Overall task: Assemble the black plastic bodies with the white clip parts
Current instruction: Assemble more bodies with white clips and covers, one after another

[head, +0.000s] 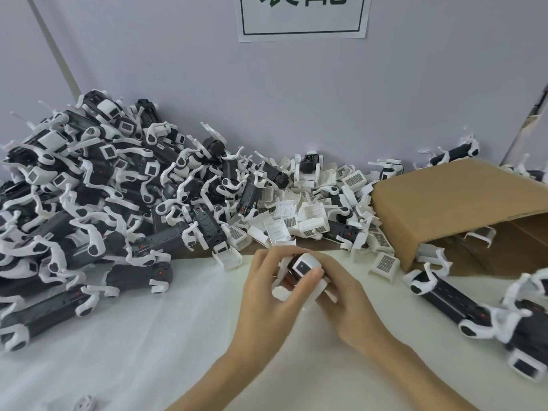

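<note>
Both hands are clamped on one black body with a white clip (pixel 305 266), the left hand (pixel 267 289) curled around its near side, the right hand (pixel 341 295) gripping from the other side, just above the counter (pixel 178 351).

Bright, even light all over here, soft and diffuse, with no hard-edged shadows anywhere. The white tabletop (pixel 148 336) is nearly washed out, its surface texture lost to the brightness. Only faint, soft shading sits under the hands at centre. The wall (pixel 296 99) reads a flat, cool lavender-grey. Wide-angle distortion is strong: the cardboard box (pixel 459 197) bows at the right, and the pole (pixel 56 46) at upper left leans. Sharpness is decent mid-frame, but the parts at the far right edge (pixel 527 351) smear into blur, and the pile at far left (pixel 59 188) goes soft too.
</note>
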